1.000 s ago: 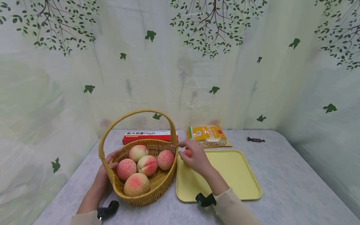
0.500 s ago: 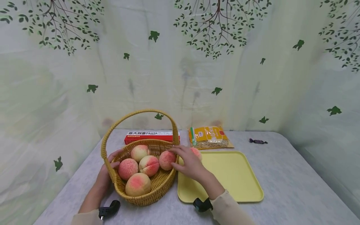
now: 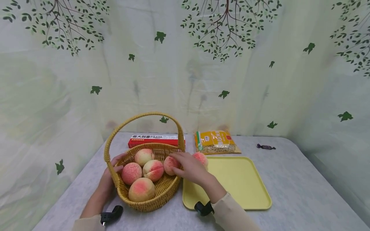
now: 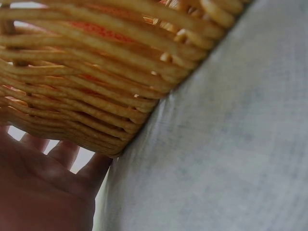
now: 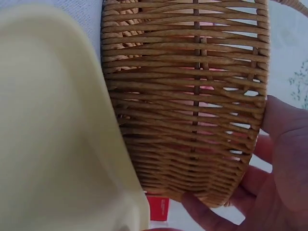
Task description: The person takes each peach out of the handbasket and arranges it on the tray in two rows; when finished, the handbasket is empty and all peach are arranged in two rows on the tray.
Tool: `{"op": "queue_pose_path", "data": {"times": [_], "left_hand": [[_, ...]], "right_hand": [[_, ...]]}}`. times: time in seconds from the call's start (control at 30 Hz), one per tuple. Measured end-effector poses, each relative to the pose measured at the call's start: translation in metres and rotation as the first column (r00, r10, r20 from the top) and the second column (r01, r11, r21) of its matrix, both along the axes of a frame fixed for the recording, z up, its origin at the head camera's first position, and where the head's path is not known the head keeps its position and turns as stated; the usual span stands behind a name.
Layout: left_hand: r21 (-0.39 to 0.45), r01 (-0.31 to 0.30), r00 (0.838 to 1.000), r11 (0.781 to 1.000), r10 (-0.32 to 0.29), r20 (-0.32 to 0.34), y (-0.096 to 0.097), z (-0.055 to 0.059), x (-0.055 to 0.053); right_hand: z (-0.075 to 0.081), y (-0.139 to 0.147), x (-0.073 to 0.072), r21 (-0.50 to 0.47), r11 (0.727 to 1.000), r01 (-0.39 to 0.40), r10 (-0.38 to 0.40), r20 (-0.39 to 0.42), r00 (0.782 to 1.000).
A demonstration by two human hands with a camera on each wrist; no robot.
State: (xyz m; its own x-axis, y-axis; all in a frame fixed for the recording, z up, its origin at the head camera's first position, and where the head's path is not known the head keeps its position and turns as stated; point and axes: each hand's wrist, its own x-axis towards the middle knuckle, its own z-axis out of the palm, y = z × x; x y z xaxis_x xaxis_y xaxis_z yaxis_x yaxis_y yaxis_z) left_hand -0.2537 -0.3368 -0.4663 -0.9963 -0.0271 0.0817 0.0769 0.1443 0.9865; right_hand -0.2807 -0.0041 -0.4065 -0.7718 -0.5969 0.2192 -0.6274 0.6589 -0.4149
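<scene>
A wicker basket (image 3: 156, 205) with a tall arched handle holds several peaches. My left hand (image 3: 108, 176) holds its left rim, thumb over the edge; in the left wrist view the left hand (image 4: 48, 178) lies against the woven side. Across the right rim reaches my right hand (image 3: 192, 168), with fingers and thumb round the rightmost peach (image 3: 170, 165). In the right wrist view the right hand (image 5: 284, 163) is at the basket's rim, and the weave hides most of the fruit. Another peach (image 3: 201, 158) lies at the yellow tray's far left corner, partly behind that hand.
The yellow tray (image 3: 237, 183) lies right of the basket. Behind stand a red and white pasta box (image 3: 156, 140) and an orange bag of dry food (image 3: 216, 142). A wrapped candy (image 3: 266, 147) lies at the back right of the grey table (image 3: 300, 192).
My right hand has moved left from the peach at the tray's corner, over the basket rim, onto the rightmost peach inside. The left hand stays on the basket.
</scene>
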Motion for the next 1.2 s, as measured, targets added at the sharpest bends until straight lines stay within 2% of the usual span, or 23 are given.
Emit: {"op": "queue_pose_path", "data": {"times": [0.2,0.57,0.7,0.87,1.07,1.2], "left_hand": [[0.007,-0.005,1.000,1.000,0.005,0.013,0.002,-0.001,0.002],[0.004,0.002,1.000,1.000,-0.002,0.004,0.001,-0.005,0.005],[-0.007,-0.005,1.000,1.000,0.005,0.013,0.000,-0.007,0.006],[-0.008,-0.008,1.000,1.000,0.008,0.011,-0.002,-0.008,0.007],[-0.017,-0.004,1.000,1.000,0.004,-0.003,-0.005,-0.006,0.005],[-0.037,0.006,0.999,0.999,-0.007,-0.032,-0.006,0.000,0.001]], "right_hand": [[0.004,-0.011,-0.002,0.126,0.991,0.039,-0.041,0.013,0.999],[0.011,-0.024,-0.003,0.281,0.958,0.062,-0.061,-0.012,0.998],[0.014,-0.031,-0.004,0.312,0.948,0.060,-0.060,-0.009,0.998],[0.011,-0.040,-0.008,0.334,0.940,0.063,-0.087,0.057,0.995],[0.010,-0.045,-0.012,0.314,0.946,0.078,-0.118,0.109,0.987],[0.013,-0.046,-0.013,0.291,0.951,0.108,-0.142,0.099,0.985]]}}
